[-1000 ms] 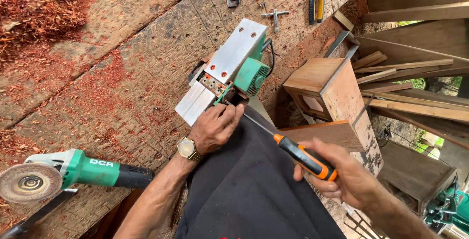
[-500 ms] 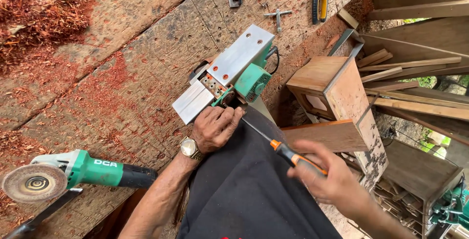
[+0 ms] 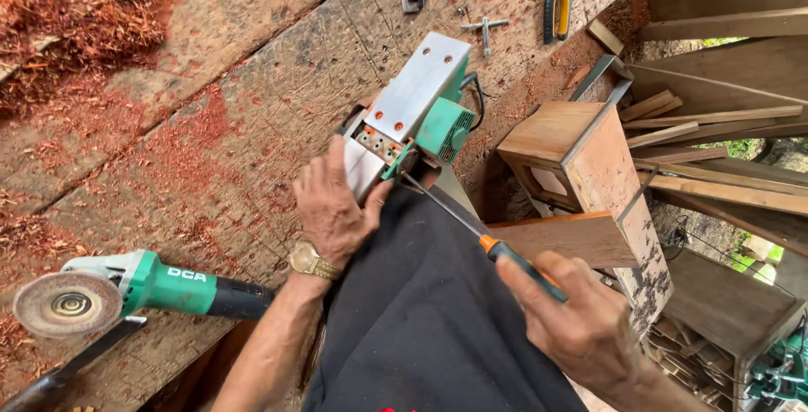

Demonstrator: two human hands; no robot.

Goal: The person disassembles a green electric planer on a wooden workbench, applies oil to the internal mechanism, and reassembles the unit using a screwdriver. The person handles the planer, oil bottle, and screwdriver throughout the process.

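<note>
Both hands are busy in the head view: the left hand (image 3: 335,210) presses down on the near end of a green and silver power planer (image 3: 412,117), fingers spread over its metal sole, while the right hand (image 3: 572,319) is clenched round the orange and black handle of a screwdriver (image 3: 471,231); the planer lies upside down at the edge of the rough wooden counter (image 3: 236,126), half resting against the person's dark-clothed lap, and the screwdriver tip sits at the blade drum, just beside the left thumb.

That closeness looks like the main risk; if the tip skids off the screw it may jab the left thumb, or the fingers may brush the blade edge; the planer could also rock, since only one hand steadies it; a green angle grinder (image 3: 126,290) lies near the left forearm, and red sawdust (image 3: 76,25) could hide a dropped screw.
</note>
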